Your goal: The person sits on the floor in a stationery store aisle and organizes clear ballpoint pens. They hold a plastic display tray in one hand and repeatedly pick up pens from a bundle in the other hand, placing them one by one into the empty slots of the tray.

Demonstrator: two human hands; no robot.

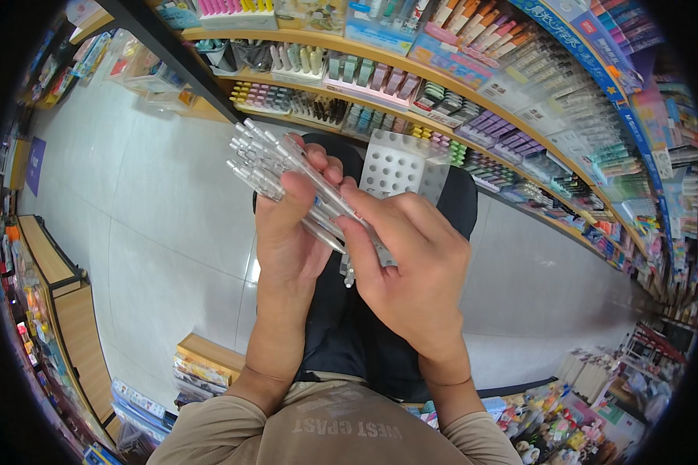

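Observation:
My left hand (294, 226) holds a bundle of clear and white pens (262, 157) between its thumb and fingers. Over the lower right part of the bundle, my right hand (413, 250) pinches one of the pens with thumb and index finger. A pen holder of clear and white plastic with rows of round holes (391, 168) rests on my lap, partly covered by my right hand. Below my right thumb, a clear pen's end (349, 278) shows near the holder's edge.
Curved wooden shelves (326, 36) packed with boxed pens and markers rise in front and to the right. A dark metal post (168, 58) stands at the upper left. Wooden display units (72, 314) are at the left, with plush toys (558, 418) at the lower right. The floor is tiled.

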